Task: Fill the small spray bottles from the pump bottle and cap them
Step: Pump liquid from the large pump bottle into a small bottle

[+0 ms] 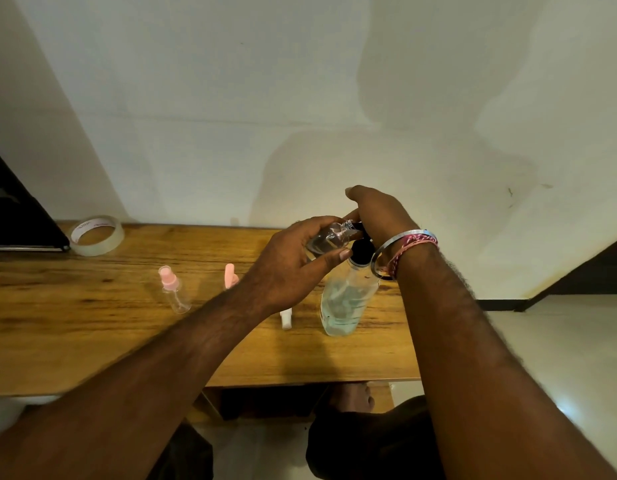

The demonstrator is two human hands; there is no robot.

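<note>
Clear plastic spray bottle (pixel 329 237) lies tilted in your left hand (pixel 289 265), fingers curled round it, neck at the spout of the pump bottle (pixel 347 299). Your right hand (pixel 378 213) covers the pump head; its grip is hidden. Filling is in hand: next, pump steadily. Left of your left hand stand a pink-capped bottle (pixel 174 289) and a pink cap (pixel 230 276).

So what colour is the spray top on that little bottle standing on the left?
Pink, on a clear spray bottle; the head view shows it plainly.

Clear uncapped spray bottle (pixel 329 237) tilted at upright pump bottle's (pixel 347 299) black nozzle
</note>
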